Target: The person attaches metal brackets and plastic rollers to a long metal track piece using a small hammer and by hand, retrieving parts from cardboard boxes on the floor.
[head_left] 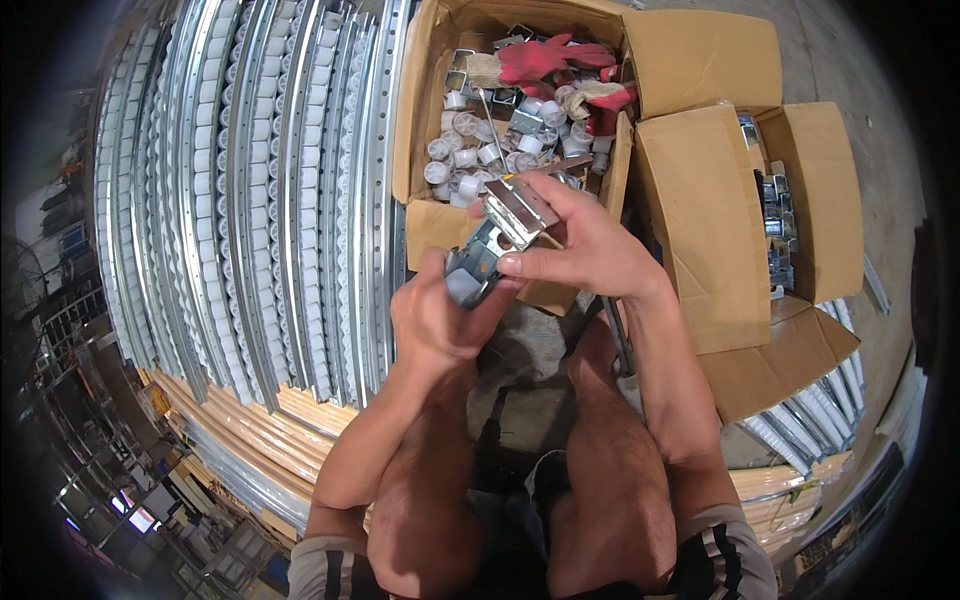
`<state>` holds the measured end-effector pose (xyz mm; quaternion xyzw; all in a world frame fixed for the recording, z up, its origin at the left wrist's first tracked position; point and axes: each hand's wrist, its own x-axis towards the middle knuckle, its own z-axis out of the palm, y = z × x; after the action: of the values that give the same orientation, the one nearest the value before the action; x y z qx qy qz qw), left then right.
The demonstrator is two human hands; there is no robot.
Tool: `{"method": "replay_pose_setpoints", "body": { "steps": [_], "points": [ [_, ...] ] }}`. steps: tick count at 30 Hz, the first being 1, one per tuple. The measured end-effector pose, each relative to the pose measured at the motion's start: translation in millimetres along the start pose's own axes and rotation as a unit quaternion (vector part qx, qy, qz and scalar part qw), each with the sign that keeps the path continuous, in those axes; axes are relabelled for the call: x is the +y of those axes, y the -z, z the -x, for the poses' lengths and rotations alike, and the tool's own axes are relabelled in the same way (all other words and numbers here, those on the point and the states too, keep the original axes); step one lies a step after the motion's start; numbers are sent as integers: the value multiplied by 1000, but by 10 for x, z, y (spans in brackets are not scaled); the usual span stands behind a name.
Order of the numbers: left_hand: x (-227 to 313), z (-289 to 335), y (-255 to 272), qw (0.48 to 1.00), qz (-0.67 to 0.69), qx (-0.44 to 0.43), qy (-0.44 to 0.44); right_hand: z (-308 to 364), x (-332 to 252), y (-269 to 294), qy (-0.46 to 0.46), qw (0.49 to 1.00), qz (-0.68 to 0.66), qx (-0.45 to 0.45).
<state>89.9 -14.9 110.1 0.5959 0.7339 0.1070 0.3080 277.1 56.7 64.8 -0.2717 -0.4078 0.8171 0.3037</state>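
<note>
Between my knees I hold two metal pieces together. My left hand (435,315) is wrapped round a short metal channel piece (482,258) with a pale roller in its lower end. Fingers and thumb of my right hand (595,245) grip a shiny bent metal bracket (520,212) against the channel's upper end. Whether the two are joined, I cannot tell. Just beyond my hands stands an open cardboard box (402,130) of loose white plastic rollers (465,157) and metal brackets. Red-and-cream work gloves (545,62) lie on top of these parts.
Long metal roller tracks (285,190) with white wheels are stacked at the left, above wrapped tan tubes (230,440). At the right, another open cardboard box (705,225) holds metal brackets (776,215). More roller tracks (815,410) lie below its flap.
</note>
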Motion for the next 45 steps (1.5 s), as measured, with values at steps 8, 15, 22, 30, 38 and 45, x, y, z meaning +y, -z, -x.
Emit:
{"method": "replay_pose_setpoints", "body": {
  "steps": [8,15,22,30,38,45],
  "points": [
    [65,-19,-12,999,-29,-8,28,-67,-24,87,-6,999,31,-22],
    [-14,-30,-76,1000,13,20,-7,-34,1,83,13,999,45,-11],
    [2,-24,-98,1000,-19,16,18,-68,-15,113,-3,999,44,-31],
    [29,-32,-111,1000,-19,9,23,-81,-13,155,-1,999,45,-28],
    [-202,-135,-121,998,34,-21,-38,-121,62,226,-24,966,167,198],
    [-393,-463,127,936,271,-214,69,-160,275,-19,-176,720,611,279]
  ]
}}
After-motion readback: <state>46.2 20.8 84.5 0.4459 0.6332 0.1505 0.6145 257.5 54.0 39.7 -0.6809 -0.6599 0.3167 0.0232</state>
